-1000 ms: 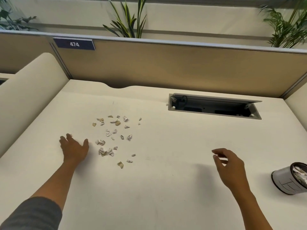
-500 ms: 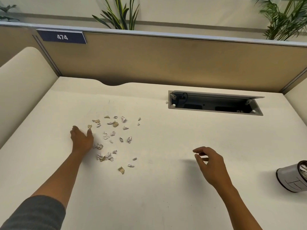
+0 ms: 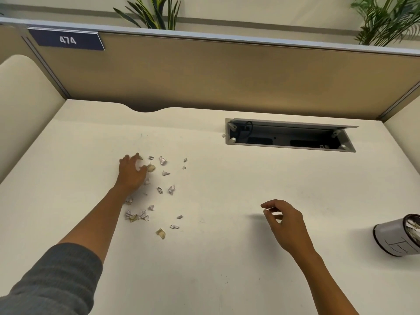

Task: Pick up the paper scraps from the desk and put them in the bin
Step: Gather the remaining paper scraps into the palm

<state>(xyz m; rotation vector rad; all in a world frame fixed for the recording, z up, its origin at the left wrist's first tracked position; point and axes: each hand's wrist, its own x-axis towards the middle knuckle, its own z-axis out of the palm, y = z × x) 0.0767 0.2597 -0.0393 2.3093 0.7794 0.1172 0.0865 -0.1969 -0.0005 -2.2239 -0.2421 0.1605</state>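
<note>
Left hand (image 3: pixel 131 172) spread, palm down on scraps (image 3: pixel 159 189), mid-desk (image 3: pixel 227 258). Right hand (image 3: pixel 286 223) loosely curled, empty, above bare surface. Bin (image 3: pixel 395 237) at right edge.

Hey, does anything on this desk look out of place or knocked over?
Yes. Paper scraps are scattered across the desk, and the bin at the right edge lies tipped on its side.

Cream bench (image 3: pixel 227 258) with an open cable tray (image 3: pixel 289 137) recessed at the back, tan partition (image 3: pixel 227 76) behind, navy plate (image 3: pixel 67 39) reading 474, green plants (image 3: pixel 156 12) above, pale wall beyond
</note>
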